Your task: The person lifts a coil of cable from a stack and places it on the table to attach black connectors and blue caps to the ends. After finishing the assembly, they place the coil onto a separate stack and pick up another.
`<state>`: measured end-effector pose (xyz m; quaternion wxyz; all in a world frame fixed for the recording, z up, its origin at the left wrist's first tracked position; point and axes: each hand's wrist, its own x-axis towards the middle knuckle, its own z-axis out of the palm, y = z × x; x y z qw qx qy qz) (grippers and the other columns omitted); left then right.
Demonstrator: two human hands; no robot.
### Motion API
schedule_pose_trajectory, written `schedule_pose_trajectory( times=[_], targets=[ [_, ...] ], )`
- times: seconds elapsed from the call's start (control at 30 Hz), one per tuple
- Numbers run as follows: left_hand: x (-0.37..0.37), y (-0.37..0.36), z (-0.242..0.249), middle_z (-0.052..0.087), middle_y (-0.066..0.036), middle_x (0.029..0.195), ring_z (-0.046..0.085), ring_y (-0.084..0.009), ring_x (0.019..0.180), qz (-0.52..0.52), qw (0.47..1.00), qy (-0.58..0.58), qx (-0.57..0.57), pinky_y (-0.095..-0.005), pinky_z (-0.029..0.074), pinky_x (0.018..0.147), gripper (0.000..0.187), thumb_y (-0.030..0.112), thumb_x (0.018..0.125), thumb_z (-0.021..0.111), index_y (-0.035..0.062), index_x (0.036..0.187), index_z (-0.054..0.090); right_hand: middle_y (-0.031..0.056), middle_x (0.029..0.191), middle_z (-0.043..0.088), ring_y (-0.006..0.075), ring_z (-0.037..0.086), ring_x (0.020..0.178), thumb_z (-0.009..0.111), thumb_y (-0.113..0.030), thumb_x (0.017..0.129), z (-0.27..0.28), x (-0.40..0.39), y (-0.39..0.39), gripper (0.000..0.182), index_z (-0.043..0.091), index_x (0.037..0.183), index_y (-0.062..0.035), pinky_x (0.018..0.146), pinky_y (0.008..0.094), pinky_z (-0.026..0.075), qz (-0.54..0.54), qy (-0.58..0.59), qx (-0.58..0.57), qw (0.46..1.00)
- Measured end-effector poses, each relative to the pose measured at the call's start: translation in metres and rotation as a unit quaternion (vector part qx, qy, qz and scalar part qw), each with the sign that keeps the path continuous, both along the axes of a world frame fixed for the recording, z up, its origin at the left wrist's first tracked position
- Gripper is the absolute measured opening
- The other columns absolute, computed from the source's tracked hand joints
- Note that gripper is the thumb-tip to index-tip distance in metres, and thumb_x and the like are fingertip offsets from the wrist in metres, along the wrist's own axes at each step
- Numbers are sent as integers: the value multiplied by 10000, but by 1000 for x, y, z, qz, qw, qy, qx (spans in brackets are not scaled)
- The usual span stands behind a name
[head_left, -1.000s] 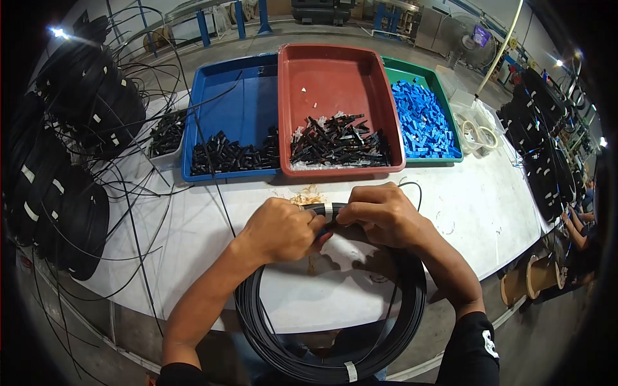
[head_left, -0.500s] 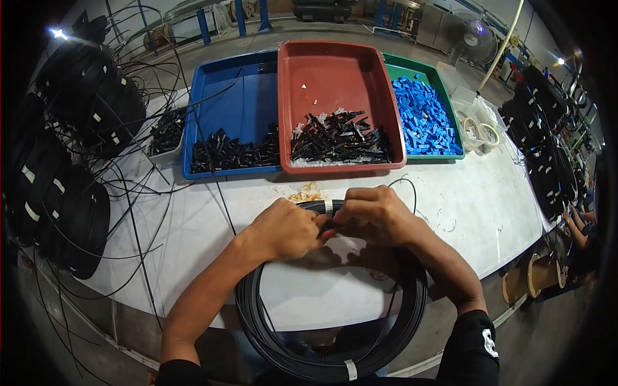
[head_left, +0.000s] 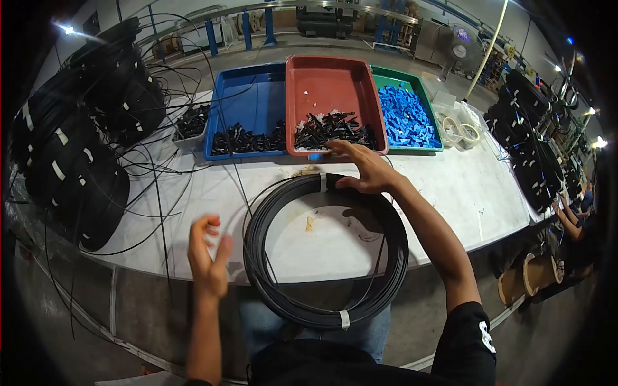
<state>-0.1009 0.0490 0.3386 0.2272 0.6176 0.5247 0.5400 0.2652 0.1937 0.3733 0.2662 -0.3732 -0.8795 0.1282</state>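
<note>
A black cable coil (head_left: pixel 393 257), bound with white tape bands, lies on the white table (head_left: pixel 476 193) and hangs over its near edge. My right hand (head_left: pixel 364 168) rests on the coil's far rim, thumb under the strands, fingers spread toward the red tray (head_left: pixel 328 80). My left hand (head_left: pixel 207 254) is lifted off the coil at the table's near edge, fingers apart and holding nothing.
A blue tray (head_left: pixel 248 106) and the red tray hold black clips; a green tray (head_left: pixel 412 80) holds blue pieces. Stacked black coils (head_left: pixel 77 161) crowd the left with loose strands over the table. Tape rolls (head_left: pixel 460 132) and more coils (head_left: pixel 528 148) lie right.
Both hands were together pinching the coil's far rim. My left hand has let go and pulled back to the near left; my right hand opened over the rim. The view shifted back.
</note>
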Motion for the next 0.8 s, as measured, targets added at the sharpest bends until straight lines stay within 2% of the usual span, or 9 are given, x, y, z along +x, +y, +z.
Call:
schedule_pose_trajectory(
  times=[0.1,0.2,0.3,0.37,0.47,0.57,0.7,0.73,0.8],
  targets=[
    [20,-57,-18,470,-163,1342,442,-273,1236,-22,997,-39,-61,-375,351,1010,666,369,880,684,3,1374,428,204,1353,567,362,566,1241,812,-247,774,-3,0,13,811,387,1435,-44,1037,467,449,23,-6,-27,999],
    [40,-71,-34,374,-263,1429,384,-380,1332,-48,998,-36,-11,-477,253,1145,723,442,882,689,-27,1357,410,228,1303,577,364,594,1178,782,-318,807,-11,-4,22,718,432,1358,-17,1020,458,460,31,-10,-45,998],
    [50,-80,-27,353,-251,1477,352,-355,1372,-67,997,-2,30,-462,208,1161,778,454,877,675,-45,1397,382,229,1247,589,363,593,1159,744,-387,835,-12,-10,19,653,461,1282,-2,1009,445,464,36,-20,-40,998],
    [58,-87,-23,315,-283,1504,313,-404,1400,-86,995,10,51,-487,200,1169,759,486,883,667,-30,1376,408,221,1235,594,351,571,1195,738,-386,840,-11,-16,18,647,461,1277,3,1007,440,463,38,-60,3,997],
    [60,-92,-27,274,-312,1536,219,-476,1450,-97,984,131,77,-543,174,1181,775,588,879,630,-9,1343,457,224,1326,568,366,540,1230,723,-499,825,-14,-22,22,773,450,1347,1,1064,448,412,15,-72,-27,997],
    [56,-87,-41,280,-283,1531,168,-487,1463,-102,988,90,72,-616,157,1147,743,598,862,661,31,1315,503,219,1411,529,389,500,1274,711,-599,793,-13,-22,21,909,423,1419,-6,1123,457,344,2,-78,-55,995],
    [55,-84,-44,295,-286,1522,245,-446,1450,-103,989,31,102,-543,220,1155,705,562,916,603,-3,1320,483,215,1431,497,387,448,1324,746,-486,805,-8,-25,3,822,443,1413,-23,1130,447,344,-16,-73,43,996],
    [54,-85,-48,295,-286,1522,245,-446,1450,-102,990,30,94,-543,220,1155,705,562,916,603,-3,1320,483,219,1399,504,381,453,1314,760,-412,814,0,-29,-12,736,484,1380,-31,1102,446,368,-8,-57,37,998],
    [51,-84,-53,336,-269,1489,357,-399,1388,-68,986,-95,120,-478,277,1135,657,504,947,568,-20,1326,455,217,1228,601,385,559,1178,742,-419,842,13,-46,-56,605,553,1279,-47,988,448,451,-36,-45,-50,997]
  ],
)
